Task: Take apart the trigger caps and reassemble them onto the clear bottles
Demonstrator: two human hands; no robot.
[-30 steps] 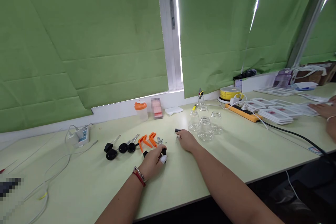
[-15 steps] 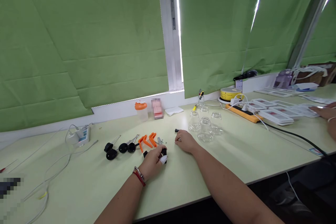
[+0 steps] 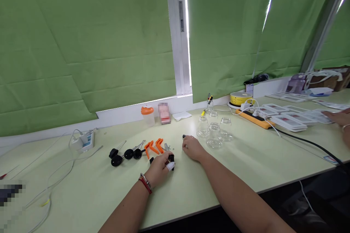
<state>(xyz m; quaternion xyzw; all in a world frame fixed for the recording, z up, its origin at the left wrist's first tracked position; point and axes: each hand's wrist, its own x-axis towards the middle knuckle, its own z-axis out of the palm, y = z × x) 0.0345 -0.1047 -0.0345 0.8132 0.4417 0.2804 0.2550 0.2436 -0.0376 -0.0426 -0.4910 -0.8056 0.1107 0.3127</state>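
Note:
My left hand [image 3: 158, 166] is closed around a black plastic part [image 3: 171, 158], resting low over the table; a white wrap covers one finger. My right hand [image 3: 194, 148] is curled, its fingers pinched together. A small black stub [image 3: 184, 136] shows just beyond its knuckles, and whether the fingers grip it is hidden. Orange angled handles [image 3: 153, 147] and slim metal pieces [image 3: 166, 147] lie just past my left hand. Farther left are several black round knobs or lids with metal rods [image 3: 128, 153]. Clear glass jars [image 3: 214, 136] stand beyond my right hand.
An orange-lidded cup [image 3: 148, 116] stands by the wall. A screwdriver with a yellow part [image 3: 203, 112] leans in a jar at the back. An orange power strip [image 3: 254, 119], cables and stacked white frames [image 3: 290, 122] lie right, near another person's hand [image 3: 339, 117].
Both hands stay almost in place. The black stub beyond my right hand shows a little less and at a slightly different angle. The view has shifted very slightly.

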